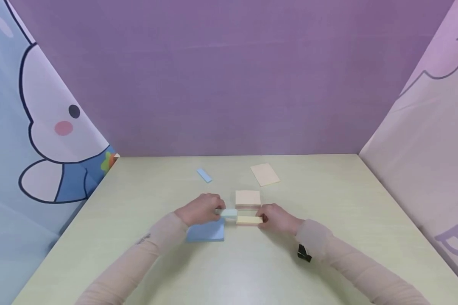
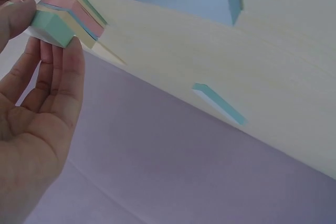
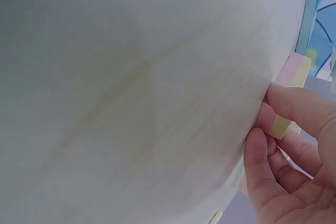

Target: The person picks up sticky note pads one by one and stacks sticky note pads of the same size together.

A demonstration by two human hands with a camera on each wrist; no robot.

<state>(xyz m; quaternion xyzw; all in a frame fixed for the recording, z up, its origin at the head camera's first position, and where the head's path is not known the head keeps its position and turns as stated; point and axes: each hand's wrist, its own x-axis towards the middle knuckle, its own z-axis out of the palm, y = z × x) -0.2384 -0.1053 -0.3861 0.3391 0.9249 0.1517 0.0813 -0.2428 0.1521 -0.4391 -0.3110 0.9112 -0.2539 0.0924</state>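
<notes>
My left hand (image 1: 204, 209) pinches a narrow mint-green sticky-note pad (image 1: 230, 213) between thumb and fingertips; its white underside shows in the left wrist view. My right hand (image 1: 278, 218) pinches the right end of a narrow pad, yellow on top and pink below (image 1: 249, 220). The green pad's right end is right at the yellow pad's left end. Just behind them sits a thick square sticky-note stack (image 1: 247, 199), peach on top with pink, blue, yellow and green layers (image 2: 84, 14). A square blue pad (image 1: 206, 231) lies below my left hand, partly hidden by it.
Farther back on the pale table (image 1: 152, 182) lie a narrow blue strip (image 1: 204, 175) at left and a flat peach sheet (image 1: 265, 174) at right. A purple backdrop (image 1: 236, 84) rises at the rear edge, with printed cloth panels on both sides.
</notes>
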